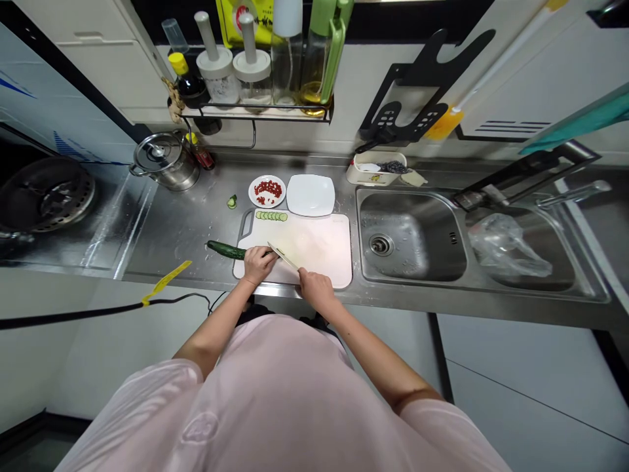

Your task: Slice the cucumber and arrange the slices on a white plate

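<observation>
On the white cutting board (pixel 324 246), my left hand (pixel 259 263) is wrapped over a dark green cucumber (pixel 226 250), whose uncut length sticks out past the board's left side. My right hand (pixel 316 288) grips the handle of a kitchen knife (pixel 284 255). The blade slants up and left, its tip close to my left fingers at the cucumber's right end. Several cucumber slices (pixel 271 216) lie in a row along the board's upper left edge. Whether the blade touches the cucumber is hard to make out.
Behind the board stand a plate of chopped red pieces (pixel 268 191) and a white square plate (pixel 310 195). A cucumber end (pixel 232 202) lies to the left. The sink (pixel 413 236) is at right, a steel pot (pixel 164 160) and wok (pixel 46 193) at left. A bottle rack (pixel 255 113) hangs above.
</observation>
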`<state>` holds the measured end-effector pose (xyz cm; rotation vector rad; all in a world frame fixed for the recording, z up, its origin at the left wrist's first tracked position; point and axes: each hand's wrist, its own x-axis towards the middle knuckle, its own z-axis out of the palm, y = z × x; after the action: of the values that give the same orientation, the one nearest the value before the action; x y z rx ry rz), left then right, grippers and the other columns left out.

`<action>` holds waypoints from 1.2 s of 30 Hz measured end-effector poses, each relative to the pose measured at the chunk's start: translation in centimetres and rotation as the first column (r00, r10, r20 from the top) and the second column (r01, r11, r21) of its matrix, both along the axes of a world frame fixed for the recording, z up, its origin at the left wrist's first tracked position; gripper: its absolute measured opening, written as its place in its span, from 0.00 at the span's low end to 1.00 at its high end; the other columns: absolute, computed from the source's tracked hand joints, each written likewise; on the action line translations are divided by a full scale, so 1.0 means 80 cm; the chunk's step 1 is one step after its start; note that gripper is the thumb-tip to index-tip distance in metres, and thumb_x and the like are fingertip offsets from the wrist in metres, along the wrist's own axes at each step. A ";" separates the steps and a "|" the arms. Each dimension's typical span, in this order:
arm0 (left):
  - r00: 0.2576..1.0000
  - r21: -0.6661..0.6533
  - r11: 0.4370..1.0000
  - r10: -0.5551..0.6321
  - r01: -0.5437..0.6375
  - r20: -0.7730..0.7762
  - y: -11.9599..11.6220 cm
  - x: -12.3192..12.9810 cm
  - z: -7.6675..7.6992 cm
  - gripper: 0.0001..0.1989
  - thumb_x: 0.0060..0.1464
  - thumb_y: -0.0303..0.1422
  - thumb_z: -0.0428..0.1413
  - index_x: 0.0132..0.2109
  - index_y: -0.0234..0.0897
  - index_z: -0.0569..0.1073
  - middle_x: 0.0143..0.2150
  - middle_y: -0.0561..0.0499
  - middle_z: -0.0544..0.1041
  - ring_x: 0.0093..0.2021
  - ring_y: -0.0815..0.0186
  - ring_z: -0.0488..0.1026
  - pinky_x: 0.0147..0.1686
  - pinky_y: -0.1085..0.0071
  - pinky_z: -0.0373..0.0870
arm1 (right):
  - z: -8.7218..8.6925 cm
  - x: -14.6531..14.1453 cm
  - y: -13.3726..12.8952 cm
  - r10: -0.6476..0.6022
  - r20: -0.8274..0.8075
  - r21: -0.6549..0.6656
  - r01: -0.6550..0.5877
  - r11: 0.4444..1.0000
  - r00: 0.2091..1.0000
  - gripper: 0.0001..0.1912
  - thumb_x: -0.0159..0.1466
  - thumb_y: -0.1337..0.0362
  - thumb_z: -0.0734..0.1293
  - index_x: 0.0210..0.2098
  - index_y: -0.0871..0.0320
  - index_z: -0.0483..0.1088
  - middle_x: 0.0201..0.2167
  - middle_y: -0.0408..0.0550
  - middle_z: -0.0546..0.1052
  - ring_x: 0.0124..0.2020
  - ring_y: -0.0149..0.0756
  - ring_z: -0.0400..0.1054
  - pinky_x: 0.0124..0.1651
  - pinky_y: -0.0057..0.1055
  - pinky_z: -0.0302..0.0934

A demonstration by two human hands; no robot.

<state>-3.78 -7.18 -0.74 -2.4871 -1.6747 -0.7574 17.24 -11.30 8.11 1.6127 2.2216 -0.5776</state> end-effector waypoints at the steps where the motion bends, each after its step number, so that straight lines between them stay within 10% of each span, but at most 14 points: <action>1: 1.000 0.001 1.000 -0.003 0.003 -0.004 0.000 0.000 0.000 0.09 0.57 0.39 0.52 0.39 0.47 0.76 0.38 0.49 0.76 0.40 0.63 0.68 0.39 0.64 0.55 | -0.001 0.000 0.000 0.000 -0.006 0.006 0.000 1.000 1.000 0.10 0.66 0.65 0.55 0.47 0.58 0.60 0.37 0.53 0.76 0.39 0.40 0.72 0.37 0.29 0.57; 36: 0.999 -0.011 1.000 0.000 0.000 -0.032 -0.002 0.001 -0.001 0.11 0.58 0.40 0.51 0.39 0.46 0.77 0.40 0.48 0.76 0.40 0.62 0.68 0.39 0.62 0.56 | -0.003 -0.029 0.026 0.017 -0.078 0.050 -0.013 0.999 0.997 0.11 0.65 0.72 0.53 0.43 0.59 0.63 0.35 0.54 0.77 0.38 0.40 0.72 0.38 0.30 0.60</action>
<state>-3.71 -7.35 -0.85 -2.4929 -1.6727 -0.7067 14.95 -9.24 7.90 1.6221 2.3205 -0.5958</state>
